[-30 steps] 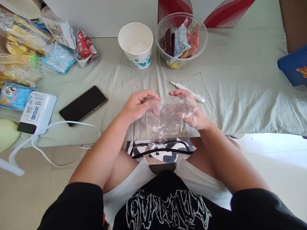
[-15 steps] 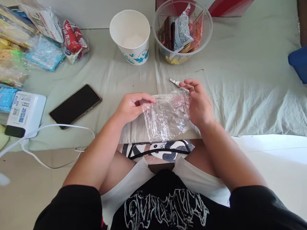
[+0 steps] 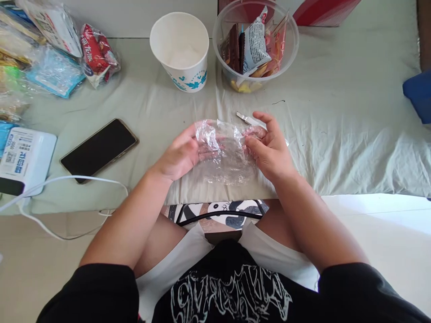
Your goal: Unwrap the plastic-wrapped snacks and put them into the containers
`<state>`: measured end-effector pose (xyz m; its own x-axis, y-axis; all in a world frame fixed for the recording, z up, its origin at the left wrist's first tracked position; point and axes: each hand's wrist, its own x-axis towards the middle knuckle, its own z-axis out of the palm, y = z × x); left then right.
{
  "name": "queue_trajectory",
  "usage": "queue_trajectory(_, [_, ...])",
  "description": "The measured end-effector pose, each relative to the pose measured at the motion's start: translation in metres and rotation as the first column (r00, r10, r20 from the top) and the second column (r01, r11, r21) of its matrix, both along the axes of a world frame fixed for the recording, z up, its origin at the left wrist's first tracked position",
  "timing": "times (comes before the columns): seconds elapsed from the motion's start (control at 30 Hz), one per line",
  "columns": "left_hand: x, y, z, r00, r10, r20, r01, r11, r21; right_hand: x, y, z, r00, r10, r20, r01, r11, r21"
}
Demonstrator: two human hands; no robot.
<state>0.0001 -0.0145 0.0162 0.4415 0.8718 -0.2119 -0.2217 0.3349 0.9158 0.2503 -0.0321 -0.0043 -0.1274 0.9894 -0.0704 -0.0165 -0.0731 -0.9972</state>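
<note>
A crinkled clear plastic bag (image 3: 229, 168) is stretched between my two hands over the cloth-covered surface. My left hand (image 3: 178, 154) holds its left side, the fingers reaching along the film and showing through it; whether they are inside or behind it I cannot tell. My right hand (image 3: 271, 150) pinches the right side between thumb and fingers, with the index finger raised. Just beyond the right hand lies a slim silver metal tool (image 3: 247, 118), its near part hidden by that hand.
A white paper cup (image 3: 188, 74) and a clear round tub (image 3: 289, 65) of wrapped snacks stand at the back. To the left lie a black phone (image 3: 101, 148), a white device (image 3: 40, 157) with a cable (image 3: 84, 178), and several packaged snacks (image 3: 97, 54). A blue object (image 3: 417, 96) sits far right.
The bag has been drawn up and bunched, its lower edge now higher. My left fingers have slid along the film, and my right hand has closed into a pinch on it.
</note>
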Motion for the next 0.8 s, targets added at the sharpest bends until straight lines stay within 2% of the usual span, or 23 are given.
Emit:
queue_trajectory(0.07, [0.006, -0.002, 0.002, 0.996, 0.000, -0.090, -0.004, 0.999, -0.041, 0.000, -0.001, 0.003, 0.999, -0.046, -0.020, 0.046, 0.999, 0.012])
queue_trajectory(0.13, [0.010, -0.002, 0.002, 0.986, 0.066, -0.154, -0.073, 0.997, -0.039, -0.002, -0.002, 0.007, 0.996, -0.060, -0.072, 0.060, 0.998, -0.009])
queue_trajectory(0.27, [0.014, -0.002, 0.000, 0.970, 0.195, -0.146, -0.187, 0.980, 0.062, -0.010, -0.003, 0.018, 0.984, 0.082, -0.161, -0.099, 0.990, -0.103])
queue_trajectory(0.37, [0.011, -0.003, -0.001, 0.968, 0.161, -0.193, -0.145, 0.985, 0.093, -0.015, -0.004, 0.023, 0.987, 0.145, -0.063, -0.153, 0.977, -0.149])
queue_trajectory(0.5, [0.003, -0.003, 0.000, 0.960, 0.085, -0.268, -0.059, 0.993, 0.105, -0.015, -0.005, 0.028, 0.996, 0.090, -0.001, -0.090, 0.985, -0.144])
queue_trajectory(0.63, [-0.001, -0.001, 0.006, 0.990, 0.088, -0.111, -0.072, 0.988, 0.138, -0.014, -0.005, 0.028, 0.998, 0.067, -0.021, -0.069, 0.985, -0.160])
queue_trajectory(0.8, [0.003, 0.003, 0.012, 0.993, 0.117, 0.026, -0.119, 0.987, 0.107, -0.013, -0.005, 0.030, 0.989, 0.003, -0.149, -0.020, 0.993, -0.112])
